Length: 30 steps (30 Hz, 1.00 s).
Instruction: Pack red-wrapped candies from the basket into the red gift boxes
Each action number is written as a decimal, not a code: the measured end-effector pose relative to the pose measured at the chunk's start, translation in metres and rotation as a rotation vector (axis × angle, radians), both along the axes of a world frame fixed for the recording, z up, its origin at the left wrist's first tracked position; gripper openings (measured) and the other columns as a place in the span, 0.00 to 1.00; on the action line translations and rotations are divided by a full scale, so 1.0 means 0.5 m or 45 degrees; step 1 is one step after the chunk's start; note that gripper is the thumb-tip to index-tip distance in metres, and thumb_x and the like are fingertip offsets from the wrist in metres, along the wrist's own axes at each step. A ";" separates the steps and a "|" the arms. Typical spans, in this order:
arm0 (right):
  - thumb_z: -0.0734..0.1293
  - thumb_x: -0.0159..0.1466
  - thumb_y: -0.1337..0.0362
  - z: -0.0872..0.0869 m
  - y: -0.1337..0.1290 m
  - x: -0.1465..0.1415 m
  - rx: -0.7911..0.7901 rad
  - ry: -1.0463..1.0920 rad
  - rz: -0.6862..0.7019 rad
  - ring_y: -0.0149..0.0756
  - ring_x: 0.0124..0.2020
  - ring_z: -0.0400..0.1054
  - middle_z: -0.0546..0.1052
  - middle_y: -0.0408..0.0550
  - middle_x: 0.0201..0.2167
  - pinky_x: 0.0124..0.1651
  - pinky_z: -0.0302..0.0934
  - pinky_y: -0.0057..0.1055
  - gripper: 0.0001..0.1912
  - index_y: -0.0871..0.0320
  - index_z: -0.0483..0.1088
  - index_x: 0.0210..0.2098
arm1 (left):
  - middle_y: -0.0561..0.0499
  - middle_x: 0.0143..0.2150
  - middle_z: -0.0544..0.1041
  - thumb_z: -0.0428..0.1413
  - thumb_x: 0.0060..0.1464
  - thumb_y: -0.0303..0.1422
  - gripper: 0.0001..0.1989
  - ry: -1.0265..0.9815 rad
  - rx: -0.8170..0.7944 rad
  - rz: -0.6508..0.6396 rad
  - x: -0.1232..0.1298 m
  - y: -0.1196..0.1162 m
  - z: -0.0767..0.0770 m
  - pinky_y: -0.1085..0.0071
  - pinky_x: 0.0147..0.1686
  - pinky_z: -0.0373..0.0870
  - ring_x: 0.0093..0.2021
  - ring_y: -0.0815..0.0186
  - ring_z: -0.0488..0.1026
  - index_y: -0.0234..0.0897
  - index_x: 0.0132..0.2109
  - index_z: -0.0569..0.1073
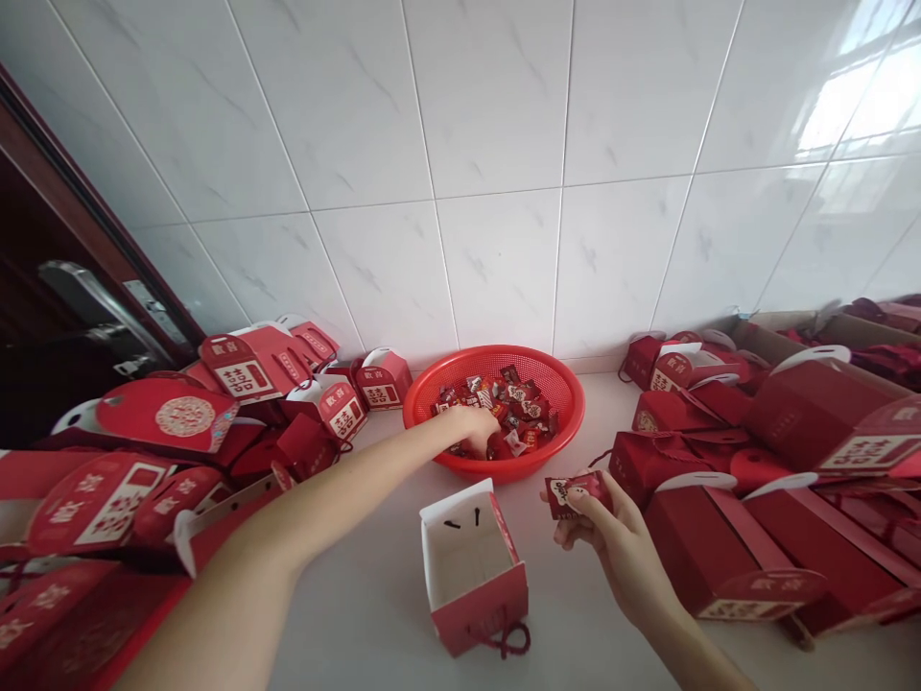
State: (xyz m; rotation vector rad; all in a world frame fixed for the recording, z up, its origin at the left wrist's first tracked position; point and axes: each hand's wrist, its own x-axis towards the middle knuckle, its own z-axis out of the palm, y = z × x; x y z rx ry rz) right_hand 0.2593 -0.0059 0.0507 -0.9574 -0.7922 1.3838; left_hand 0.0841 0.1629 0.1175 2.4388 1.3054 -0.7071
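My left hand (473, 429) reaches into a red plastic basket (565, 422) of wrapped candies (524, 403); its fingers are hidden among the wrappers. In my right hand (608, 518) a dark red candy packet (576, 493) is pinched between thumb and fingers, to the right of an open box. That red box (481, 609) stands on the white surface in front of the basket, its top open and its pale inside bare apart from two small dark cord ends. A dark red cord loop hangs at its near side.
Red gift boxes crowd the left side (183, 417) and the right side (734, 547). A tiled wall (496, 259) rises behind the basket. At the far left is a dark door with a metal handle (107, 307).
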 end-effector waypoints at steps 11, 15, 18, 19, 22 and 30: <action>0.77 0.54 0.49 0.000 -0.003 0.000 0.064 -0.093 0.093 0.32 0.22 0.68 0.73 0.41 0.22 0.29 0.61 0.29 0.22 0.58 0.66 0.31 | 0.47 0.40 0.80 0.64 0.38 0.31 0.21 -0.046 -0.004 -0.104 -0.028 0.020 -0.003 0.69 0.31 0.68 0.36 0.56 0.75 0.42 0.45 0.79; 0.77 0.53 0.49 -0.003 0.001 0.003 0.071 -0.138 0.096 0.31 0.22 0.66 0.73 0.41 0.20 0.29 0.60 0.29 0.22 0.58 0.66 0.30 | 0.47 0.39 0.79 0.63 0.40 0.32 0.17 -0.116 0.035 -0.102 -0.028 0.024 -0.012 0.69 0.31 0.68 0.35 0.57 0.75 0.39 0.42 0.79; 0.76 0.54 0.49 -0.002 0.001 0.006 0.083 -0.184 0.107 0.30 0.22 0.64 0.72 0.41 0.18 0.30 0.58 0.28 0.21 0.58 0.67 0.29 | 0.46 0.40 0.79 0.62 0.42 0.31 0.17 -0.179 0.065 -0.082 -0.028 0.030 -0.020 0.68 0.31 0.67 0.36 0.56 0.75 0.39 0.43 0.78; 0.76 0.55 0.49 -0.001 0.001 0.007 0.088 -0.195 0.115 0.29 0.22 0.64 0.72 0.41 0.18 0.31 0.58 0.28 0.21 0.58 0.67 0.29 | 0.46 0.40 0.79 0.62 0.42 0.30 0.16 -0.207 0.075 -0.073 -0.028 0.033 -0.022 0.68 0.32 0.67 0.37 0.56 0.75 0.38 0.42 0.78; 0.75 0.55 0.49 0.001 -0.002 0.007 0.109 -0.222 0.122 0.29 0.22 0.63 0.72 0.41 0.18 0.31 0.57 0.28 0.20 0.57 0.67 0.29 | 0.48 0.42 0.78 0.62 0.42 0.27 0.14 -0.324 0.111 -0.035 -0.034 0.044 -0.023 0.70 0.36 0.68 0.42 0.57 0.75 0.38 0.40 0.78; 0.75 0.56 0.49 0.001 -0.002 0.005 0.131 -0.251 0.119 0.29 0.21 0.63 0.71 0.40 0.18 0.30 0.56 0.28 0.20 0.57 0.67 0.30 | 0.48 0.48 0.79 0.65 0.44 0.34 0.18 -0.699 0.248 0.256 -0.058 0.073 -0.022 0.67 0.49 0.70 0.52 0.53 0.74 0.39 0.45 0.78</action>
